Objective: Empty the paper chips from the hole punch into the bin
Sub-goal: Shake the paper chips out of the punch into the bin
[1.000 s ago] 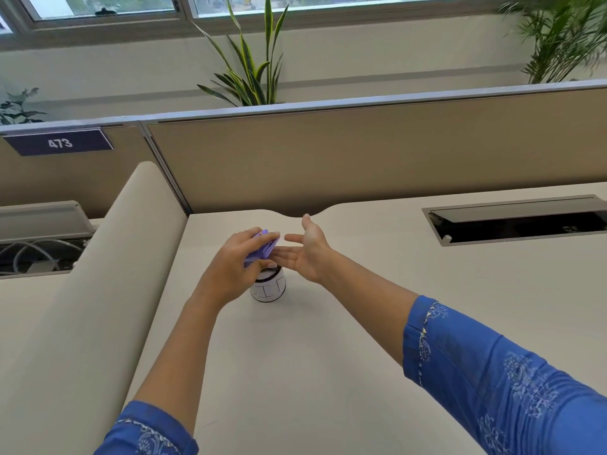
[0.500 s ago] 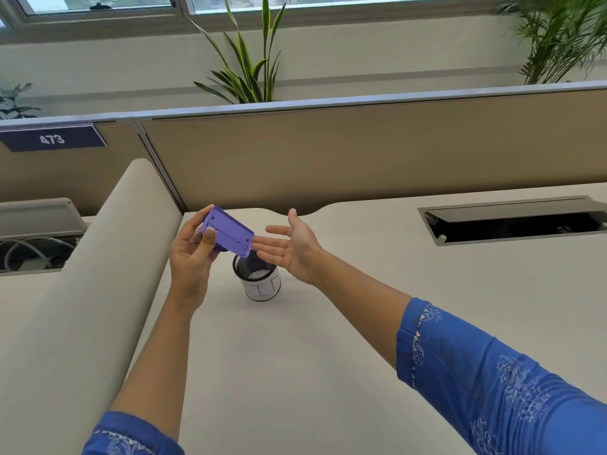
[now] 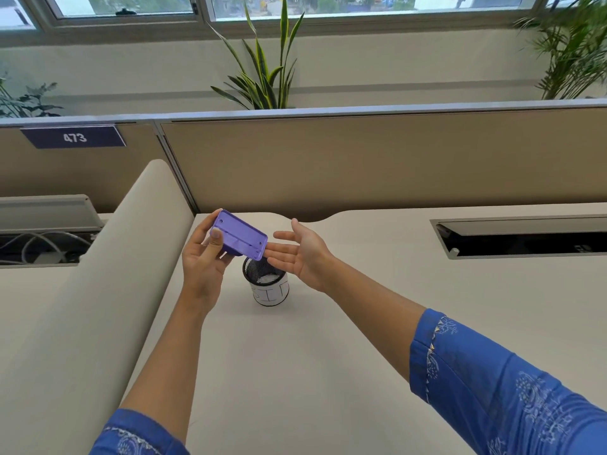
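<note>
My left hand [image 3: 203,261] grips a purple hole punch [image 3: 241,239], turned so its flat base plate faces me, its lower right corner just above the rim of the bin. The bin [image 3: 267,285] is a small black mesh cup with a white paper band; it stands upright on the desk and white paper lies inside it. My right hand [image 3: 300,254] is held open, palm up and fingers spread, right beside the punch's right end and above the bin's right edge. It holds nothing.
The cream desk [image 3: 328,372] runs to a tan partition [image 3: 361,159] at the back. An open cable tray slot [image 3: 525,238] lies at the right. A padded divider [image 3: 98,274] borders the left; beyond it cables sit in another tray [image 3: 39,244].
My left hand has lifted the punch off the bin's mouth and turned it base-up, then tilted it a little further right. My right hand stays open beside it.
</note>
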